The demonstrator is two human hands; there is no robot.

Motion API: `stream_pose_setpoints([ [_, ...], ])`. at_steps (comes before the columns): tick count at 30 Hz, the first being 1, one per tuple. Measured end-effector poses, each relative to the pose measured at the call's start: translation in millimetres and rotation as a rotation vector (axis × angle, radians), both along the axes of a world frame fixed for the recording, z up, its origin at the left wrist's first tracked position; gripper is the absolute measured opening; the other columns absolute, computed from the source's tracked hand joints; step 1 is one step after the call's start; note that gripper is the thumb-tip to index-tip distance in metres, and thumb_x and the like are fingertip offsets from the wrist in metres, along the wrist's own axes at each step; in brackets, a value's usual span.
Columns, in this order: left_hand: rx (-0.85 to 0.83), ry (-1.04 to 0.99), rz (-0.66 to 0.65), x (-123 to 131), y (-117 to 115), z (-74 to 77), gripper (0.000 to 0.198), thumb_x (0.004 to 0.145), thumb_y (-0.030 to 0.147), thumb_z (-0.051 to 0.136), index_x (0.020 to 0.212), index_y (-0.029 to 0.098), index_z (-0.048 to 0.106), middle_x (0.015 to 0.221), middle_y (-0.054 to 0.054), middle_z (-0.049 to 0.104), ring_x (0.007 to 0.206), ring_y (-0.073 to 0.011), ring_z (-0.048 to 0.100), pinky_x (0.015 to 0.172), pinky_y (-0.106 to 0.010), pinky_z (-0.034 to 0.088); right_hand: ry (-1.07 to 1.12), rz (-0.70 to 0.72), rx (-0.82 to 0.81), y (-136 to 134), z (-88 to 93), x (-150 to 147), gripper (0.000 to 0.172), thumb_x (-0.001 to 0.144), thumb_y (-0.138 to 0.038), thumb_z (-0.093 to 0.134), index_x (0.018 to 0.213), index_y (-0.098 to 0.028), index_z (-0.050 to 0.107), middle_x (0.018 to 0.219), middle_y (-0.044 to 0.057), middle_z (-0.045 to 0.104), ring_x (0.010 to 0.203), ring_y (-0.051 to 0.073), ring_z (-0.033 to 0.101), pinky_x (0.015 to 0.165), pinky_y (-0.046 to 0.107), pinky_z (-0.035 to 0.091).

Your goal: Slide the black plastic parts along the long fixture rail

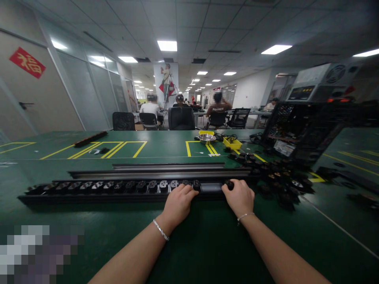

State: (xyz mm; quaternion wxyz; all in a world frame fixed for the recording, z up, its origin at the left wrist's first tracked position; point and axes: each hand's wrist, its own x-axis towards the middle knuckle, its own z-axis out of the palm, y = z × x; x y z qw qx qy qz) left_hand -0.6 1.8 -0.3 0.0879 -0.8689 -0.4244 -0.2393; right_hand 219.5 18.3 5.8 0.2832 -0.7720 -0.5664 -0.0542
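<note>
A long black rail (pixel 38 198) lies across the green table (pixel 189 252) in front of me, filled along its left part with several black socket modules (pixel 118 186). My left hand (pixel 179 204) is closed, its fingers curled over the rail's near edge by the last seated module (pixel 196 184). My right hand (pixel 240 197) is closed too, pressing a black socket module (pixel 229 184) onto the rail a short gap to the right. Each wrist wears a thin bracelet.
A heap of loose black modules (pixel 275 173) lies right of my right hand. Behind the rail lie further long metal rails (pixel 166 169). A black crate (pixel 299 134), yellow bins (pixel 232 142) and a metal bowl (pixel 206 137) stand farther back. Several people sit at desks beyond.
</note>
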Motion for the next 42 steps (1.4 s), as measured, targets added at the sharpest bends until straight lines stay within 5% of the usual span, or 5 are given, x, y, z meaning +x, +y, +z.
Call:
stream_pose_setpoints([
  [42,-0.005,-0.001,0.007,1,-1,0.1,0.038,0.08,0.004,0.043,0.107,0.023,0.059,0.096,-0.004,0.059,0.086,-0.0174,0.049,0.072,-0.031,0.045,-0.001,-0.054,-0.01,4,0.4,13,0.037,0.074,-0.039,0.045,0.096,-0.015,0.064,0.091,0.01,0.059,0.091,0.023,0.053,0.087,0.036,0.032],
])
